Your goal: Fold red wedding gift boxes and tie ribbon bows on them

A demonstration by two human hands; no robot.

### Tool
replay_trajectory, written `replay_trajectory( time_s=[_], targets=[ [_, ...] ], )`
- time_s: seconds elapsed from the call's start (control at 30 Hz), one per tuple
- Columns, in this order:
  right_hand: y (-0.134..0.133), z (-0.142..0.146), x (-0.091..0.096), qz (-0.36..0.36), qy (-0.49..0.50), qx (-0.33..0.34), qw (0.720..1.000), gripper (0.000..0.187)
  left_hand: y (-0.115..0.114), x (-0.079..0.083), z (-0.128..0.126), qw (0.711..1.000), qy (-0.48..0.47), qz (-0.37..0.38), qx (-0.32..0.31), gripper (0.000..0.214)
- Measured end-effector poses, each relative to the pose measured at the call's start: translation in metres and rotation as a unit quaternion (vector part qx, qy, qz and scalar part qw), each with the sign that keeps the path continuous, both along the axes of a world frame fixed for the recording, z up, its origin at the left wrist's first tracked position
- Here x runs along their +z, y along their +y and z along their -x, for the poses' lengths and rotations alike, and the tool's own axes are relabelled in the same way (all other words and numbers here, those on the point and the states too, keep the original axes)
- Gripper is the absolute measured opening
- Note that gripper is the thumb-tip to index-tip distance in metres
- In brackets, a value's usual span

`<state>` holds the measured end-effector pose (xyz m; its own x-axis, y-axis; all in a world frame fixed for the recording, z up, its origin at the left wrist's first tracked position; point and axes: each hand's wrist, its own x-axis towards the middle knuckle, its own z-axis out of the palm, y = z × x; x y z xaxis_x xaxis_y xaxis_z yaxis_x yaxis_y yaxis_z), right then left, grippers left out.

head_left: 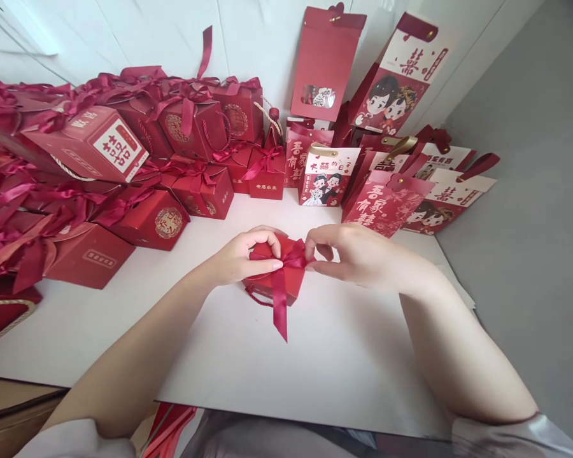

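Note:
A small red gift box (292, 287) sits on the white table in front of me, with a dark red cord handle at its lower left. Across its top runs a crimson satin ribbon (279, 305) knotted into a bow, one tail hanging down the front. My left hand (248, 256) is closed at the bow's left side, thumb and forefinger pinching the ribbon. On the other side, my right hand (348, 251) pinches the bow's right loop between thumb and fingertips. The fingers partly cover the bow.
Many ribboned red gift boxes (148, 219) are stacked along the left and back. Tall red and white paper gift bags (328, 175) stand at the back right. A white wall (253, 38) rises behind, a grey panel (520, 165) at right. The white table's (315, 369) front edge is near me.

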<state>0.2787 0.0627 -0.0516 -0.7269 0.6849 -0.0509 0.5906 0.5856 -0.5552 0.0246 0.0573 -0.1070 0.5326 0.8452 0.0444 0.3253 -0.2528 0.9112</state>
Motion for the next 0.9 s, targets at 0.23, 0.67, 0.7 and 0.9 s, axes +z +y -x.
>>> replay_trajectory(
  time_s=[0.23,0.67,0.7,0.9],
  targets=[
    [-0.003,0.005,-0.002,0.005,0.018,0.028,0.999,0.005,-0.001,0.005,-0.001,1.000,-0.001,-0.004,-0.008,0.016],
    [-0.026,0.013,0.012,-0.086,0.078,0.137,0.984,0.013,-0.002,0.001,-0.006,0.998,-0.044,0.026,0.031,0.027],
    [-0.029,0.014,0.014,-0.081,0.069,0.154,0.982,0.014,-0.003,0.002,-0.006,0.999,-0.036,0.024,0.032,0.027],
    [-0.043,0.018,0.019,-0.067,0.013,0.201,0.977,0.021,-0.003,0.003,-0.005,0.999,-0.003,0.010,0.041,0.028]
  ],
)
